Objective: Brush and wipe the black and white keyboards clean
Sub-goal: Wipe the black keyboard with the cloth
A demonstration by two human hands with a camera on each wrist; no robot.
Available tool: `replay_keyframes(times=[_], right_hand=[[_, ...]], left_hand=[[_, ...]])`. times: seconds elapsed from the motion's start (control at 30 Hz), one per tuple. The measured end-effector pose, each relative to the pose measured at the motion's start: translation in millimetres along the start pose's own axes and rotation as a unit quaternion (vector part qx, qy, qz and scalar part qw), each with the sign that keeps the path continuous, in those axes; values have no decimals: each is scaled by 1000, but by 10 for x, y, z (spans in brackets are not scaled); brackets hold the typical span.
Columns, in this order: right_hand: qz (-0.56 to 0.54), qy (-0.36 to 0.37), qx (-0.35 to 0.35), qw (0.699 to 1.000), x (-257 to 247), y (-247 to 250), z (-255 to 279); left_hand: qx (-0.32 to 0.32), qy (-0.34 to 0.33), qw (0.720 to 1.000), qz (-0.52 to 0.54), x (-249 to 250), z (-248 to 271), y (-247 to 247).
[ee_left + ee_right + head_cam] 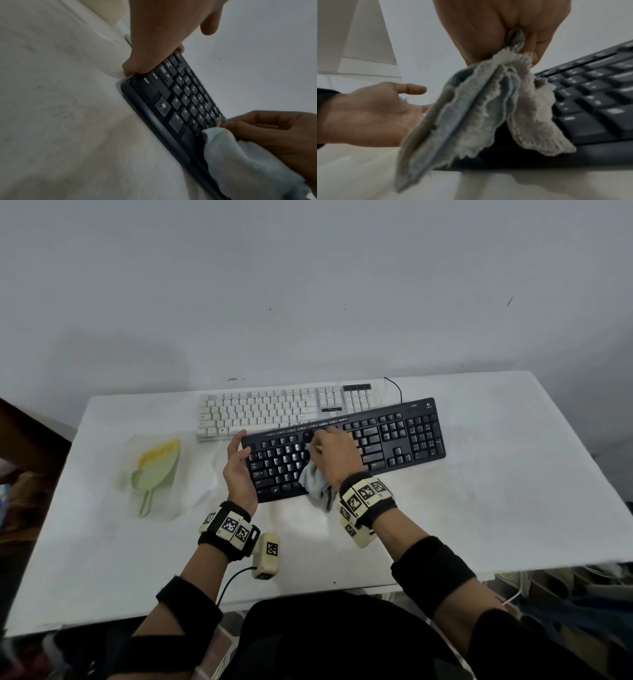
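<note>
Keyboards are lying side by side on the white table (479,508): the black keyboard (404,436) nearer the person and slightly skewed, its far edge just beside or overlapping the white keyboard (260,409) behind it; which of the two cannot be told.

The right hand (334,455) is bunching a pale cloth (317,484) in curled fingers (537,44) and pressing it onto the black keys near the middle, the loose end trailing over the front edge. The left hand (239,470) is bracing the black board's left end, fingers (133,67) curling round the side edge and thumb lifted free.

Judging by looks, the black board is a light, stiff plastic slab that will be sliding easily on the smooth table, so holding it at an end edge seems sensible; gripping by the keys would risk popping caps. The cloth is soft and floppy, frayed at the edges, and could be snagging between keys.

A yellow-bristled brush with a green pan (156,470) is resting at the left on a thin sheet, well apart from both hands.
</note>
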State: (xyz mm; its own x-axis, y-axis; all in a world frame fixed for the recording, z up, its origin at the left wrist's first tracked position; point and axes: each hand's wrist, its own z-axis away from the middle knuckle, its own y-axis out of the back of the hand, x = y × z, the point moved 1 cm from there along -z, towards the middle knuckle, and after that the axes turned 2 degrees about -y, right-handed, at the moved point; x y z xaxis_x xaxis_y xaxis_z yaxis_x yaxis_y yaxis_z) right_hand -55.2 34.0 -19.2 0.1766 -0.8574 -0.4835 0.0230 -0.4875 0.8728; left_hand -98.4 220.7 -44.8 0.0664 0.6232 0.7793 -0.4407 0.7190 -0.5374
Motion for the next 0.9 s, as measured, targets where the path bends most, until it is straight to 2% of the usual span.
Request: replay_keyframes(times=[0.23,0.37,0.5,0.77,0.83,0.9], right_hand=[[11,-98,34,995,505,299,9],[-3,-52,40,998,463,288,-28],[3,-5,10,1000,308,169,-18],[23,-119,62,991,676,404,48],[-14,-119,73,990,683,396,35],[-37,-83,62,994,627,354,41]], left_hand=[[11,12,1000,-3,19,-18,-23],[18,7,1000,-2,-2,-8,-40],[18,3,1000,2,5,-13,-32],[16,6,1000,-6,15,-13,-46],[13,5,1000,-5,4,-10,-39],[11,1,1000,-7,8,6,-38]])
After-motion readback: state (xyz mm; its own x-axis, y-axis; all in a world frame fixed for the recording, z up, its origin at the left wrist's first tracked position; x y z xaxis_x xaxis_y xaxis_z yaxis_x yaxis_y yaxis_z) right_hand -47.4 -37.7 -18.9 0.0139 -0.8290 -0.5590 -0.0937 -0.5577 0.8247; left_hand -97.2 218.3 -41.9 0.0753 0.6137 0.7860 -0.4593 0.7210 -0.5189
